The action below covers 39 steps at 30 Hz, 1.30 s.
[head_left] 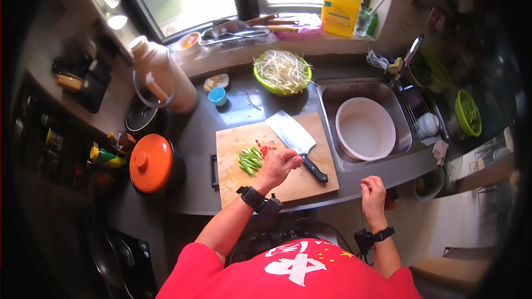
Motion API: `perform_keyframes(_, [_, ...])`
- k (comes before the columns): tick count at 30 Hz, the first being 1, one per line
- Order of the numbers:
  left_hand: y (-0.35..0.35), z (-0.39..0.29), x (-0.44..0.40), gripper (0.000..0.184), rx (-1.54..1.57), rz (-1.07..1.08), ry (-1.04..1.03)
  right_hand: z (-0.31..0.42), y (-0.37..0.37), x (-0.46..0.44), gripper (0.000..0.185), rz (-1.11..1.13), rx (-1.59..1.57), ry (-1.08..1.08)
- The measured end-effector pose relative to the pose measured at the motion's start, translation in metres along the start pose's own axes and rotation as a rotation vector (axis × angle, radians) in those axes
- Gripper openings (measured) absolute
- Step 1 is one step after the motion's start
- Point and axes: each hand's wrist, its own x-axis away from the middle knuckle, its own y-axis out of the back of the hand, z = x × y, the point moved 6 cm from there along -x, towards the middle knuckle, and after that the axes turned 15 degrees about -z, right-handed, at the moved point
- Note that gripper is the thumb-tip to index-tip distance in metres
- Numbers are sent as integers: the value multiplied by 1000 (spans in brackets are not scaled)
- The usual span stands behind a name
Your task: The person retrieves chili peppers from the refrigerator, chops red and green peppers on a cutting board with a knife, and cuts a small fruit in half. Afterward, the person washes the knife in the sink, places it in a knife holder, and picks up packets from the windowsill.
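Observation:
My left hand (279, 167) is over the wooden cutting board (238, 186), beside the chopped red pepper (266, 148) and the sliced green pepper (250, 160). Its fingers are partly bent and apart, with nothing seen in them. A cleaver (290, 132) lies flat on the board's right half, its black handle pointing toward the front right, close to my left fingertips. My right hand (373, 196) hangs in front of the counter's edge, right of the board, fingers loosely curled; whether anything is in them is unclear.
Right of the board, the sink (328, 91) holds a pale basin (366, 129). Behind the board stand a green bowl of bean sprouts (282, 72) and a blue cup (218, 96). An orange-lidded pot (151, 164) is at left, near a large beige flask (172, 80).

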Motion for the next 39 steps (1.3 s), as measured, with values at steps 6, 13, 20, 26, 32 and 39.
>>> perform_keyframes(6, [16, 1, 4, 37, -8, -54, 18, 5, -7, 9, 2, 43, -70, -58])
perform_keyframes(13, [76, 35, 24, 53, 146, -278, 110, 28, -38, -7, 2, 116, -135, 35])
perform_keyframes(20, [151, 54, 78, 47, 119, -560, 177, 72, -69, -8, 1, 224, -204, 82])
perform_keyframes(26, [204, 67, 142, 45, 115, -751, 249, 108, -93, 10, 2, 328, -258, 158])
perform_keyframes(32, [240, 78, 199, 47, 129, -931, 322, 138, -105, 19, 1, 391, -282, 280])
perform_keyframes(39, [249, 71, 241, 45, 136, -1081, 371, 164, -122, 23, 1, 473, -348, 392])
